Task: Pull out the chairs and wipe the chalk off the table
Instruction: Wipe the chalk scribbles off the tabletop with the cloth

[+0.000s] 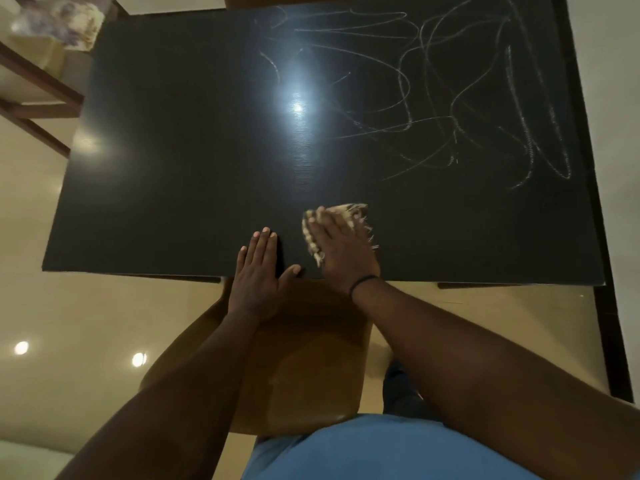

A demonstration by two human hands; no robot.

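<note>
A black table (173, 150) fills the view, with white chalk scribbles (467, 98) across its right half; the left half shows none. My right hand (341, 251) presses flat on a striped, frayed cloth (349, 211) near the table's front edge. My left hand (259, 268) lies flat on the front edge, fingers spread, holding nothing. A brown wooden chair seat (304, 358) sits directly below my arms, pulled back from the table.
Another wooden chair (38, 88) stands off the table's left side, with a patterned cushion or bag (65, 22) behind it. A chair back (287, 0) peeks over the far edge. Glossy beige floor (69, 323) surrounds the table.
</note>
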